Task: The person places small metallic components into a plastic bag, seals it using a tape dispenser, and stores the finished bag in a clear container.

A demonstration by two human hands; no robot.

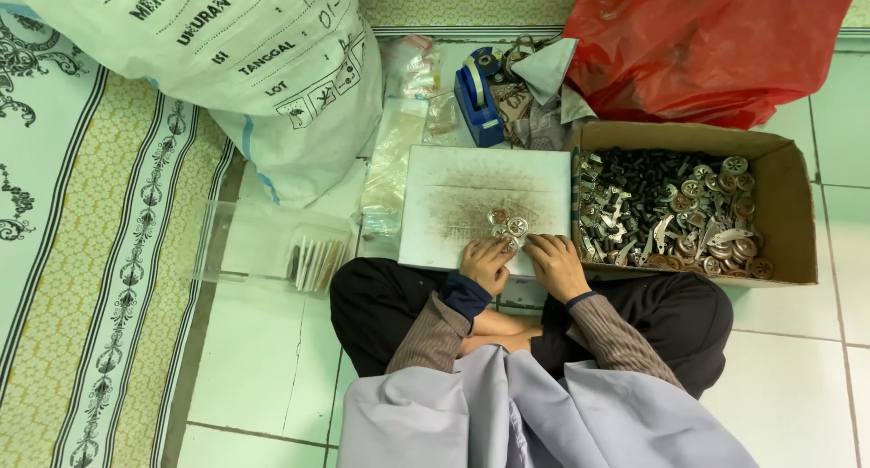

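Step, judged: sorting small round silver metal discs [508, 225] on flat white scuffed board [488, 205] | left hand [486, 264] and right hand [555, 263] curled, fingertips on discs at board's near edge | brown cardboard box of metal parts [787, 205] right of board | next: careful single-piece pinch.

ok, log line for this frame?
left hand: on metal discs | right hand: on white board, beside discs | cardboard box: metal parts, right of board
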